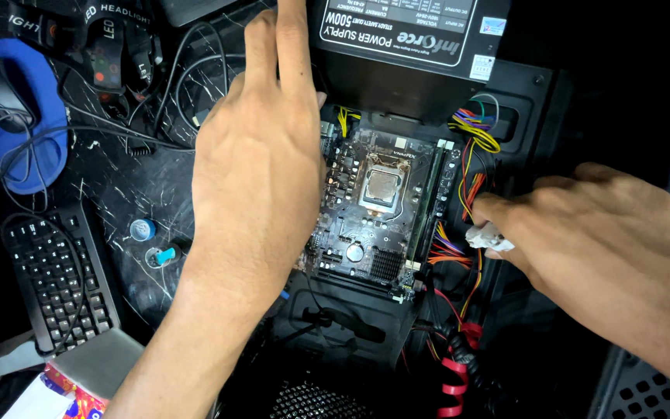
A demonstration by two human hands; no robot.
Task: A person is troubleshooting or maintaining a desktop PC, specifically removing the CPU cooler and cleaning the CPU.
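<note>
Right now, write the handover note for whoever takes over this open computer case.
Left hand: flat and open, fingers resting against the black power supply box.
Right hand: fingers pinching a small white plastic connector beside the bundle of coloured wires.
Done: green motherboard sits in the black case, its processor uncovered.
Left: the white connector is not plugged in.

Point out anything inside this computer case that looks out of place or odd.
The processor on the motherboard sits bare, with no cooler over it. Coloured cables spill loose beside the board, and the right hand pinches an unplugged white connector.
</note>
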